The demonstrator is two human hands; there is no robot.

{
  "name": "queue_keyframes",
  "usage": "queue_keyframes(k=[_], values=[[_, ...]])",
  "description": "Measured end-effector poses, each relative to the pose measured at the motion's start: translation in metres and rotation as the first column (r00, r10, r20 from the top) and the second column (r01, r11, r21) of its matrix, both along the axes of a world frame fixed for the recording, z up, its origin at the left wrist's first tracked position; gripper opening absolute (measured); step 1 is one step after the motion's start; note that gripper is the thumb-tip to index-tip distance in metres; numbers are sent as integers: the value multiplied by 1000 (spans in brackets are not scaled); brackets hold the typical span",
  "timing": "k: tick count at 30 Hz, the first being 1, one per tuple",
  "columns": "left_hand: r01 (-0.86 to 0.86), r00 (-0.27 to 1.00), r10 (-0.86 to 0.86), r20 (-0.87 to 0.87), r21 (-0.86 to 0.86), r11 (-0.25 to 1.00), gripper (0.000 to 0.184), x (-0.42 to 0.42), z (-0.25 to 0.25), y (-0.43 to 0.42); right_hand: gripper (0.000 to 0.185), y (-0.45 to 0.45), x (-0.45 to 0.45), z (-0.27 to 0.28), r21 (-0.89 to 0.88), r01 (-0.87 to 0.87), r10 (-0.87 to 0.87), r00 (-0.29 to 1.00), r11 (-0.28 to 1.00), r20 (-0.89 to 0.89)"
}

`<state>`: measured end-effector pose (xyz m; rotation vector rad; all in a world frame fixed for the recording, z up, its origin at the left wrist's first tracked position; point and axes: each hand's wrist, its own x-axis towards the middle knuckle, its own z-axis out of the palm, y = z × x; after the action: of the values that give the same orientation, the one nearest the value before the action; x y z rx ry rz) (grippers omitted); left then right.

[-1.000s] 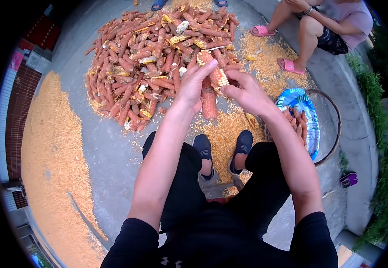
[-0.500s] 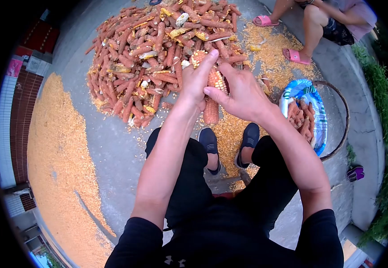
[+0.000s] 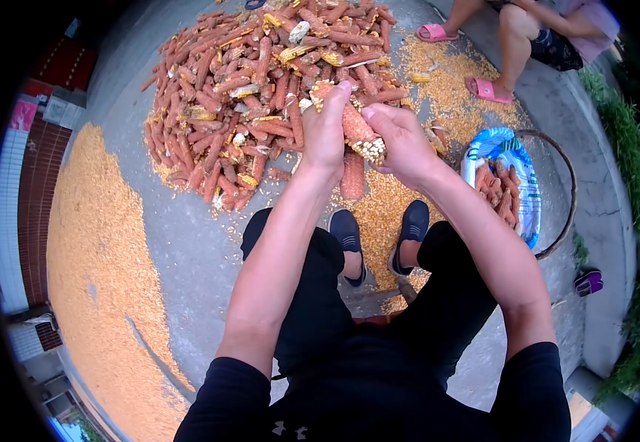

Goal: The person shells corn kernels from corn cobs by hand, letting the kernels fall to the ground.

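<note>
A partly stripped ear of corn (image 3: 359,129) is held between my two hands, above the ground. Bare reddish cob shows along its middle, and pale yellow kernels cling to both ends. My left hand (image 3: 325,135) is closed around its upper left part, thumb pointing up. Against its lower right side my right hand (image 3: 402,141) is closed, with the fingertips partly hidden behind the ear. Below my hands shows a bare reddish cob (image 3: 351,178); I cannot tell whether it is held or lies on the ground. A large heap of cobs (image 3: 224,110) lies just beyond.
Loose kernels (image 3: 368,221) lie around my shoes. A wide bed of kernels (image 3: 106,258) covers the left ground. At right stands a handled basket (image 3: 530,199) lined with blue-and-white plastic, holding bare cobs. Another person in pink sandals (image 3: 489,90) sits at upper right.
The ear has turned in my hands, showing more bare cob and a kernel-covered lower end. My right hand has shifted slightly right and down. The cob below has moved slightly up.
</note>
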<state>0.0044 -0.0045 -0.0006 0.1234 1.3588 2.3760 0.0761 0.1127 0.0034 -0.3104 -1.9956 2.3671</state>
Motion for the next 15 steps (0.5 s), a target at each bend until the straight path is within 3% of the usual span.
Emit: queue_keyframes(k=[2,5,8,11,14,15], values=[[16,999,-16,29,12,1000,27,0,10,-1,30,7,-1,2,-273,-93,111,993,957,52],[6,998,-9,67,33,999,29,2,19,-2,33,4,0,8,-139,-26,39,995,990,94],[3,994,-9,113,59,998,29,3,29,-5,39,7,2,13,86,-22,22,1000,996,-1],[44,996,-49,79,71,997,29,-6,15,-7,46,15,4,7,480,-78,163,977,874,-137],[-17,997,19,80,-14,1000,28,-1,17,1,52,7,8,14,623,-40,230,946,781,-228],[-2,997,2,76,10,1000,28,-2,16,3,52,6,8,11,537,-37,176,962,843,-210]])
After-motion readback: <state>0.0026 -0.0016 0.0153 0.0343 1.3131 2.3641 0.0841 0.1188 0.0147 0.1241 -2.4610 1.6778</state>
